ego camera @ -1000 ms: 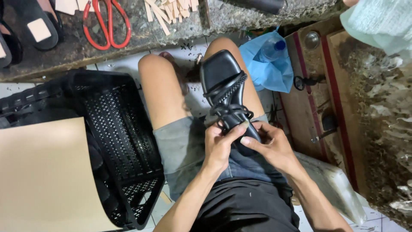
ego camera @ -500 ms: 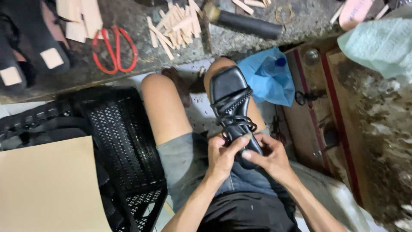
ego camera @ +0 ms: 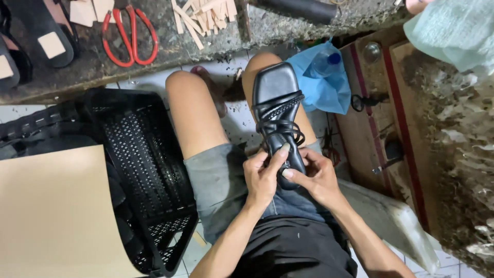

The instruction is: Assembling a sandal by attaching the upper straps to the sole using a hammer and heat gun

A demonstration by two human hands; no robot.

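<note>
A black strappy sandal [ego camera: 278,105] with a square toe lies along my right thigh, toe pointing away from me. My left hand [ego camera: 261,176] grips its heel end from the left, fingers curled onto the insole. My right hand [ego camera: 315,176] holds the same heel end from the right, thumb pressed on the insole next to the left fingers. Thin black straps cross the sandal's middle just beyond my fingertips.
A black plastic crate [ego camera: 139,170] stands at my left knee, a tan board [ego camera: 51,211] beside it. The stone ledge [ego camera: 92,72] ahead carries red scissors [ego camera: 128,33], wooden sticks [ego camera: 198,15] and other sandals [ego camera: 31,36]. A blue bag [ego camera: 321,82] and wooden box [ego camera: 381,113] lie right.
The view has shifted slightly, bringing more of the ledge into sight. Both hands stay on the sandal's heel end, fingers adjusting a little.
</note>
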